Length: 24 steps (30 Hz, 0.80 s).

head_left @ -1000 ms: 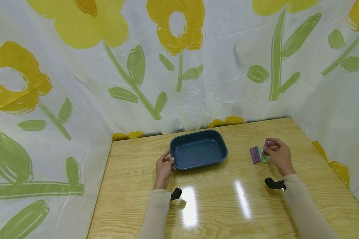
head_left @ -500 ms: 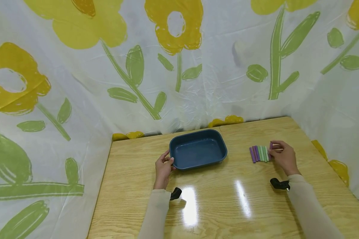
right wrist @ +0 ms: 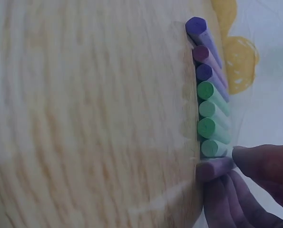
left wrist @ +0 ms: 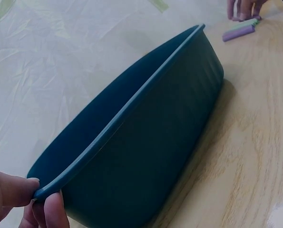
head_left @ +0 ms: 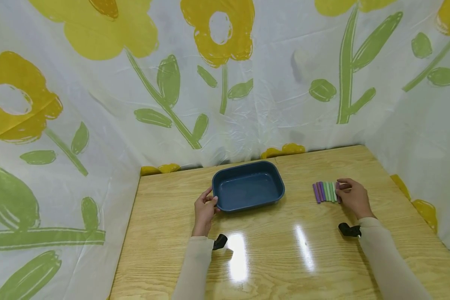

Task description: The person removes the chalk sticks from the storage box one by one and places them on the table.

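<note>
A dark blue rectangular tray [head_left: 249, 189] stands on the table, its inside bare. My left hand [head_left: 204, 209] grips the tray's left front corner, thumb over the rim [left wrist: 60, 183] and fingers beneath it. To the right, a row of chalk sticks [head_left: 325, 192] lies side by side, purple ones at the left and green ones beside them. At the row's right end my right hand [head_left: 354, 198] pinches a purple chalk stick [right wrist: 215, 169] between thumb and fingers. That stick lies at table level, close against the last pale green chalk [right wrist: 212, 148].
The wooden table [head_left: 270, 258] backs onto a white curtain [head_left: 277, 100] with yellow flowers, which also hangs at both sides. A black wrist camera [head_left: 220, 241] sits on the left wrist and another black camera [head_left: 348, 229] on the right.
My right hand has carried the purple chalk from above the row to its right end and lowered it beside the green ones. The left hand keeps its grip on the tray.
</note>
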Available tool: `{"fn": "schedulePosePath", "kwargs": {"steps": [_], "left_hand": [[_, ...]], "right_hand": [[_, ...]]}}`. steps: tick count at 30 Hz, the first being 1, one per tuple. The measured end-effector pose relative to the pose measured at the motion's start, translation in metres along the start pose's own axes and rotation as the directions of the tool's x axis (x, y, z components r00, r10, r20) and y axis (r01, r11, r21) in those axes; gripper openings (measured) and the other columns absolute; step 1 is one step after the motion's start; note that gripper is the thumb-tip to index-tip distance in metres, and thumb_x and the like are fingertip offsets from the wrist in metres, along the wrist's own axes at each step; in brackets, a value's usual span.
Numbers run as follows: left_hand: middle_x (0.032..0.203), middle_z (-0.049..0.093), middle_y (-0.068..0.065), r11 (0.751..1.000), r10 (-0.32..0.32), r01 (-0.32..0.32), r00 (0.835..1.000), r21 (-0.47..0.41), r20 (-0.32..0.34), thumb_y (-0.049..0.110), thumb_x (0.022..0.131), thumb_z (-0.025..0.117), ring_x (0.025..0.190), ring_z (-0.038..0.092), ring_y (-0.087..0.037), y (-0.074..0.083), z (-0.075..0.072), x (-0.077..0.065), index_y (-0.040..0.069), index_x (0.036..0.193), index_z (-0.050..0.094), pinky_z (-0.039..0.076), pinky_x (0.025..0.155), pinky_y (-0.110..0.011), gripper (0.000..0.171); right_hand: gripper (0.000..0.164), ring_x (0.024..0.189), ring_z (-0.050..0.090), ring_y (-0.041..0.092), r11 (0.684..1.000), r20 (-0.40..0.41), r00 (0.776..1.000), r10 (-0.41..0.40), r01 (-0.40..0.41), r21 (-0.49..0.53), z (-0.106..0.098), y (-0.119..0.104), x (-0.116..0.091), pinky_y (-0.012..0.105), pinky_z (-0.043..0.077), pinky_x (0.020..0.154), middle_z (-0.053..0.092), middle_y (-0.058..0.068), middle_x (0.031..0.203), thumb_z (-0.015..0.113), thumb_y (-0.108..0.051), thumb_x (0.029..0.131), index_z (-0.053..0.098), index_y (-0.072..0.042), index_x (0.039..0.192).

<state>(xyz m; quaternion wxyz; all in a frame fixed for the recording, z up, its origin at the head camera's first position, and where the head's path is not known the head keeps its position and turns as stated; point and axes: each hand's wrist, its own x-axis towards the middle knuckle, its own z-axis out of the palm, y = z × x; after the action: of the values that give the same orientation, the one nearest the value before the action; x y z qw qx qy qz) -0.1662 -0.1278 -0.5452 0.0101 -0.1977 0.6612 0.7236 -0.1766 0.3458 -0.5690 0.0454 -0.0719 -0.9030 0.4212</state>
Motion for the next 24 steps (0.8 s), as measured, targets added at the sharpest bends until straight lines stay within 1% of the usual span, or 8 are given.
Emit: {"fn": "schedulePosePath", "kwargs": {"steps": [3, 7, 11, 18, 21, 24], "left_hand": [[0.100, 0.051, -0.007, 1.000, -0.002, 0.002, 1.000, 0.000, 0.002, -0.004, 0.103, 0.061, 0.064, 0.053, -0.011, -0.0004, -0.0001, 0.0012, 0.003, 0.151, 0.057, 0.051, 0.057, -0.021, 0.049], [0.103, 0.051, -0.008, 1.000, -0.011, 0.011, 1.000, 0.007, 0.006, -0.004, 0.104, 0.060, 0.065, 0.053, -0.012, -0.0006, -0.0002, 0.0010, 0.004, 0.152, 0.057, 0.052, 0.058, -0.021, 0.049], [0.103, 0.051, -0.008, 1.000, -0.009, 0.009, 1.000, 0.004, 0.012, -0.004, 0.104, 0.060, 0.064, 0.053, -0.012, -0.0001, 0.0000, 0.0005, 0.003, 0.152, 0.056, 0.052, 0.058, -0.021, 0.049], [0.102, 0.051, -0.008, 1.000, -0.006, 0.006, 1.000, 0.004, 0.015, -0.004, 0.104, 0.060, 0.063, 0.053, -0.011, 0.0003, -0.0005, 0.0008, 0.003, 0.152, 0.056, 0.052, 0.058, -0.021, 0.049], [0.102, 0.051, -0.008, 1.000, -0.007, 0.007, 1.000, 0.005, 0.019, -0.004, 0.104, 0.060, 0.064, 0.053, -0.012, 0.0007, -0.0009, 0.0000, 0.003, 0.152, 0.056, 0.051, 0.058, -0.021, 0.049], [0.103, 0.052, -0.008, 1.000, -0.005, 0.005, 1.000, 0.007, 0.025, -0.004, 0.104, 0.060, 0.064, 0.054, -0.012, 0.0010, -0.0021, -0.0008, 0.003, 0.153, 0.055, 0.051, 0.058, -0.021, 0.049]], "right_hand": [[0.038, 0.094, 0.069, 0.037, 1.000, -0.010, 1.000, -0.014, 0.013, -0.013, 0.0004, 0.0015, 0.0009, 0.022, 0.054, 0.058, 0.063, 0.036, 0.115, 0.064, 0.001, 0.100, 0.058, 0.015, 0.135], [0.037, 0.097, 0.067, 0.045, 0.999, -0.013, 1.000, -0.028, 0.028, -0.031, -0.0002, 0.0042, 0.0006, 0.019, 0.050, 0.060, 0.064, 0.036, 0.114, 0.064, 0.000, 0.101, 0.059, 0.015, 0.134], [0.037, 0.099, 0.066, 0.049, 0.999, -0.011, 0.999, -0.035, 0.034, -0.043, -0.0017, 0.0054, 0.0003, 0.018, 0.048, 0.061, 0.063, 0.037, 0.114, 0.064, 0.000, 0.100, 0.059, 0.015, 0.133], [0.036, 0.100, 0.067, 0.050, 0.996, -0.005, 0.999, -0.053, 0.053, -0.072, -0.0039, 0.0060, 0.0009, 0.021, 0.049, 0.062, 0.064, 0.036, 0.114, 0.065, -0.001, 0.101, 0.060, 0.015, 0.133], [0.036, 0.101, 0.067, 0.051, 0.995, -0.002, 0.998, -0.067, 0.067, -0.078, -0.0049, 0.0060, 0.0000, 0.027, 0.052, 0.064, 0.064, 0.036, 0.115, 0.064, -0.003, 0.102, 0.060, 0.014, 0.134], [0.037, 0.102, 0.066, 0.051, 0.991, -0.002, 0.996, -0.094, 0.093, -0.092, -0.0065, 0.0067, -0.0012, 0.041, 0.057, 0.069, 0.064, 0.035, 0.116, 0.061, -0.008, 0.105, 0.060, 0.013, 0.135]]}}
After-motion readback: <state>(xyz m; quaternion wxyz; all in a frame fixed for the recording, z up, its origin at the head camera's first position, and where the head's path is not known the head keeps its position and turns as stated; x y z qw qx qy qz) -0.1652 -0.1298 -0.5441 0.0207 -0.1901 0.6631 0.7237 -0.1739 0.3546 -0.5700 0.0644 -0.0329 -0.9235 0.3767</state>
